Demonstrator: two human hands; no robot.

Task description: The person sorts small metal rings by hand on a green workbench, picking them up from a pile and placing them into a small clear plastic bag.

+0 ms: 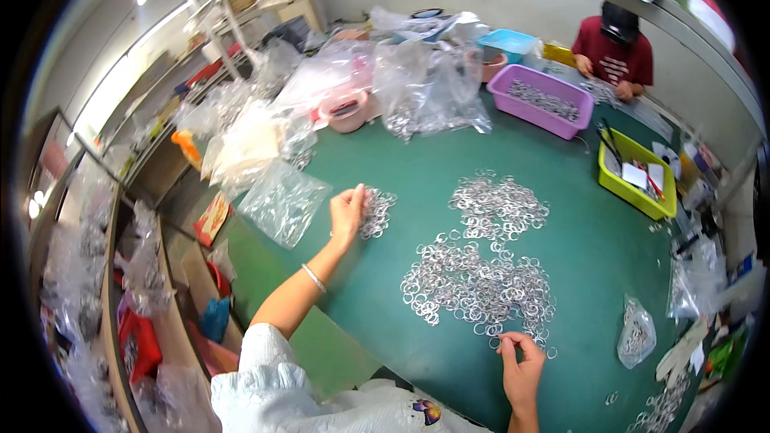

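Pale sleeve crosses lower left; right hand, pinched narrow, lies nearer the big ring pile just above it, centre-right; closed left hand meets 1 smaller pile; grips' contents unclear.

Small silvery rings lie overlapping in two large heaps, a smaller heap to their left.

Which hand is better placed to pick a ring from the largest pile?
The right hand, I'd judge: it is at the near edge of the largest ring pile, while the left hand is farther off, by the small ring pile.
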